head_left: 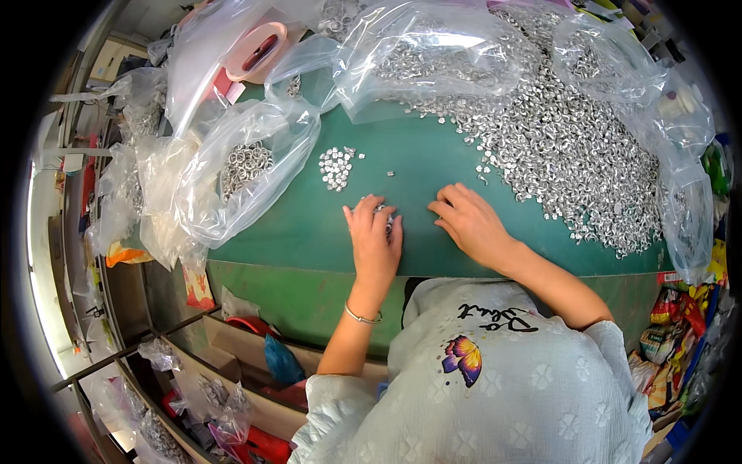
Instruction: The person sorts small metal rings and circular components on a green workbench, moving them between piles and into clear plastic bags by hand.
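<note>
A clear plastic bag holding silver rings lay at the left of the green table. Beside it sat a small pile of metal rings. The left hand lay flat, fingers covering a few rings. The right hand rested palm down, fingers curled; whether it gripped anything could not be told. A large heap of rings spread to the right.

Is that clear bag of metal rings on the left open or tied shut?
Cannot tell: the clear bag lies on its side with rings inside, its mouth hidden in crumpled plastic.
</note>
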The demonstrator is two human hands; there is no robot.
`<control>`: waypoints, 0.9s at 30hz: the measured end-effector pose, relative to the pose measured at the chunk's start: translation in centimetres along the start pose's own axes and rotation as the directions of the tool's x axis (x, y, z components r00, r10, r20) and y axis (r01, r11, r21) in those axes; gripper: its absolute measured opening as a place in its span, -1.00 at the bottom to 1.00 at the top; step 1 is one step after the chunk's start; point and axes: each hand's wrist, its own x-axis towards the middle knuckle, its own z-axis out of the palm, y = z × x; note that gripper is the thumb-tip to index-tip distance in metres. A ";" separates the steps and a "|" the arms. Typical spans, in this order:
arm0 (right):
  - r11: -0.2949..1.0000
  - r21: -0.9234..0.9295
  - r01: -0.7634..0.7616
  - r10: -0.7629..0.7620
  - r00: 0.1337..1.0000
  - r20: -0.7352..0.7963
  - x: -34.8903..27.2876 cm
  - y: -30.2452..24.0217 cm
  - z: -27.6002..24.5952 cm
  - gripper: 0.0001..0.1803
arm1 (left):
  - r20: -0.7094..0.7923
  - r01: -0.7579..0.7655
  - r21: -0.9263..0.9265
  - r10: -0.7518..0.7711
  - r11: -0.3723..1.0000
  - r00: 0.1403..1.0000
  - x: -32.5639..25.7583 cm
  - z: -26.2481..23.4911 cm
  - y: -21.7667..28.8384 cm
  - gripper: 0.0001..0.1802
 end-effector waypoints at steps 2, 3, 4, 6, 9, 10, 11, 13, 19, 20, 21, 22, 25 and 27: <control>0.999 0.014 0.035 -0.035 0.999 0.011 -0.3 0.5 0.7 -0.75 | -0.032 0.016 0.011 -0.015 1.000 0.999 -0.1 -0.7 -0.9 -0.78; 0.998 0.021 0.051 -0.051 0.999 0.015 -0.5 0.8 0.7 -0.76 | -0.046 0.023 0.016 -0.022 1.000 0.999 -0.1 -1.1 -1.5 -0.78; 0.999 0.027 0.045 -0.046 0.999 0.018 -0.5 1.2 0.4 -0.78 | -0.076 0.031 0.041 -0.027 0.999 0.997 -0.3 -1.4 -2.4 -0.78; 0.999 0.039 0.033 -0.034 0.999 0.021 -0.1 2.2 -0.8 -0.81 | -0.099 0.064 0.078 -0.056 0.995 0.994 -0.4 -2.1 -3.5 -0.78; 0.984 0.173 0.036 -0.052 0.995 0.087 0.7 2.8 -3.1 -0.84 | -0.153 0.095 0.158 -0.070 0.983 0.986 -0.2 -2.8 -3.9 -0.75; 0.992 0.121 0.028 -0.035 0.998 0.060 1.1 3.0 -3.7 -0.82 | -0.172 0.099 0.192 -0.066 0.976 0.983 0.0 -3.0 -3.7 -0.74; 0.997 0.073 0.011 -0.008 0.999 -0.031 1.7 3.6 -3.8 -0.79 | -0.171 0.080 0.175 -0.050 0.981 0.984 0.4 -3.0 -3.2 -0.73; 0.999 -0.014 -0.036 0.032 0.977 -0.213 3.5 4.9 -3.6 -0.75 | -0.167 0.043 0.144 -0.019 0.989 0.986 1.2 -2.4 -1.1 -0.71; 0.926 -0.328 -0.185 0.115 0.968 -0.222 7.0 5.3 1.4 -0.47 | 0.164 -0.113 0.210 0.079 0.971 0.983 3.0 2.2 0.8 -0.56; 0.909 -0.370 -0.191 0.163 0.981 -0.105 6.2 4.3 1.9 -0.41 | 0.158 -0.106 0.268 0.064 0.958 0.985 3.0 2.3 0.5 -0.54; 0.947 -0.292 -0.134 0.126 0.991 -0.044 5.7 3.7 1.8 -0.41 | 0.151 -0.097 0.326 0.049 0.940 0.987 2.8 2.1 0.0 -0.52; 0.975 -0.206 -0.086 0.091 0.996 0.015 4.9 2.9 1.6 -0.42 | 0.152 -0.091 0.382 0.034 0.920 0.988 2.6 1.7 -0.3 -0.50; 0.982 -0.172 -0.083 0.082 0.997 -0.015 5.6 3.2 0.0 -0.46 | 0.144 0.002 0.490 -0.083 0.872 0.986 3.6 0.4 -1.4 -0.40; 0.940 -0.302 -0.156 0.116 0.982 -0.147 6.8 4.1 -1.0 -0.48 | 0.162 -0.021 0.490 -0.068 0.871 0.984 3.8 0.3 -1.0 -0.38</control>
